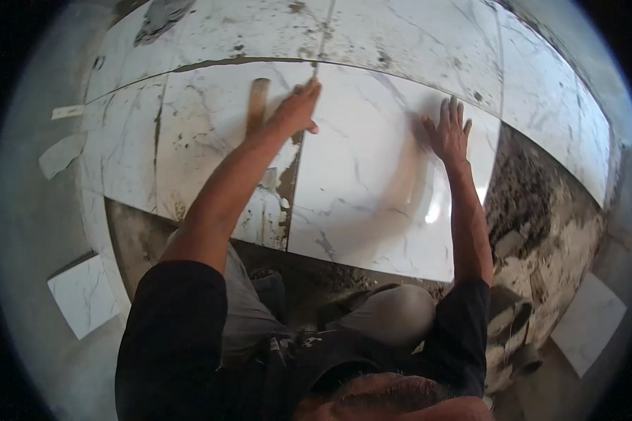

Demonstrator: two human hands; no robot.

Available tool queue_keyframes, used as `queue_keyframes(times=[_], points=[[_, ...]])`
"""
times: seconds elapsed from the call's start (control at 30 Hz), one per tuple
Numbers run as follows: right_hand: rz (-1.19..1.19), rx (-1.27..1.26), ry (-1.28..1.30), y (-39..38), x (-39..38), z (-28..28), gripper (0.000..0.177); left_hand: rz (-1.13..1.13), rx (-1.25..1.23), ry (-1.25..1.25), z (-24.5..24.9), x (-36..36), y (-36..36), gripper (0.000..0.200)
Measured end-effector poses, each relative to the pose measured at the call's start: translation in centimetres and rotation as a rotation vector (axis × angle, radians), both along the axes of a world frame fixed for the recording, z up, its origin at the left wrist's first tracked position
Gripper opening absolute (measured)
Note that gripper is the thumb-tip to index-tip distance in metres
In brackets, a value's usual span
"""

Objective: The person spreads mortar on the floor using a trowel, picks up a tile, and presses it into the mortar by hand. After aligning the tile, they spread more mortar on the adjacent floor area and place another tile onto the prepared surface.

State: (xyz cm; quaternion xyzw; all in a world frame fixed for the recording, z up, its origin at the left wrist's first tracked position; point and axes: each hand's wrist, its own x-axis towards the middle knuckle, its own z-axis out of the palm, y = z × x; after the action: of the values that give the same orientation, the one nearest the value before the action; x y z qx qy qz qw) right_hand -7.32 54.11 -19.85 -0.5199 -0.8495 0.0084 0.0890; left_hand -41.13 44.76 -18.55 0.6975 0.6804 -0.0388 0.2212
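A large white marble-patterned floor tile [358,168] lies before me, its surface glossy and cleaner than the tiles around it. My left hand [299,109] is at its upper left edge, over the joint with the neighbouring tile; the fingers stretch forward and the thumb stands apart. Flat near the tile's upper right part rests my right hand [449,133], fingers extended and slightly spread. Neither hand grips anything. Just left of my left hand, a wooden handle-like piece [258,102] lies on the neighbouring tile [196,133], partly hidden by my forearm.
Mortar-smeared tiles [400,35] run along the far side. Rough dark soil or mortar [523,182] lies exposed at right, beside my knee. Loose marble-patterned tile pieces lie at the left [84,296] and right [588,324]. A grey cloth-like scrap [163,17] sits at the top left.
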Motion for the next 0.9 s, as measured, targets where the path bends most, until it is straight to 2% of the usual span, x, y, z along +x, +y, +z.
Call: queue_keyframes(times=[0.1, 0.2, 0.23, 0.3, 0.33, 0.4, 0.5, 0.53, 0.6, 0.67, 0.73, 0.83, 0.87, 0.9], points=[[0.156, 0.248, 0.298, 1.8, -7.4, 7.3, 0.067, 0.029, -0.059, -0.008, 1.2, 0.3, 0.0, 0.103], [0.078, 0.369, 0.438, 4.2, -9.7, 10.4, 0.068, 0.03, -0.084, 0.014, 2.0, 0.6, 0.0, 0.103], [0.082, 0.367, 0.439, 4.6, -9.6, 9.4, 0.068, 0.036, -0.085, 0.015, 1.9, 0.4, 0.0, 0.103], [-0.071, 0.289, 0.24, 5.1, -7.3, 4.1, 0.069, 0.03, -0.079, -0.006, 1.4, 0.3, 0.0, 0.103], [-0.088, 0.162, -0.165, 4.4, -4.9, -2.6, 0.071, 0.031, -0.085, -0.009, 1.3, 0.6, -0.3, 0.103], [-0.127, 0.042, 0.044, 3.1, -5.3, -2.7, 0.071, 0.02, -0.085, 0.035, 1.6, 0.6, 0.1, 0.104], [-0.082, -0.017, 0.031, 3.8, -4.2, -2.7, 0.072, -0.018, -0.004, -0.037, 1.0, 0.1, -0.2, 0.105], [-0.118, 0.009, 0.026, 4.5, -3.7, -1.5, 0.072, -0.055, 0.021, -0.043, 1.3, -0.2, 0.7, 0.105], [-0.066, 0.134, 0.088, 4.9, -2.6, 2.0, 0.073, 0.015, -0.09, 0.02, 0.9, 0.3, 0.2, 0.106], [-0.163, 0.196, 0.154, 5.5, -0.6, 3.9, 0.074, 0.027, -0.096, 0.008, 1.2, 0.6, 0.2, 0.106], [-0.305, 0.042, -0.075, 4.6, 4.1, -3.7, 0.075, 0.003, -0.088, 0.012, 1.1, 0.9, -0.1, 0.105], [-0.366, -0.04, -0.017, 4.7, 4.0, -3.7, 0.075, 0.004, -0.091, 0.037, 0.9, 0.6, 0.3, 0.105], [-0.368, -0.048, -0.028, 3.8, 3.9, -2.2, 0.075, 0.002, -0.1, 0.028, 0.4, 1.0, -0.4, 0.105], [-0.304, 0.05, -0.034, 4.6, 3.0, -0.7, 0.076, -0.015, -0.069, 0.015, 0.0, 0.6, 0.3, 0.104]])
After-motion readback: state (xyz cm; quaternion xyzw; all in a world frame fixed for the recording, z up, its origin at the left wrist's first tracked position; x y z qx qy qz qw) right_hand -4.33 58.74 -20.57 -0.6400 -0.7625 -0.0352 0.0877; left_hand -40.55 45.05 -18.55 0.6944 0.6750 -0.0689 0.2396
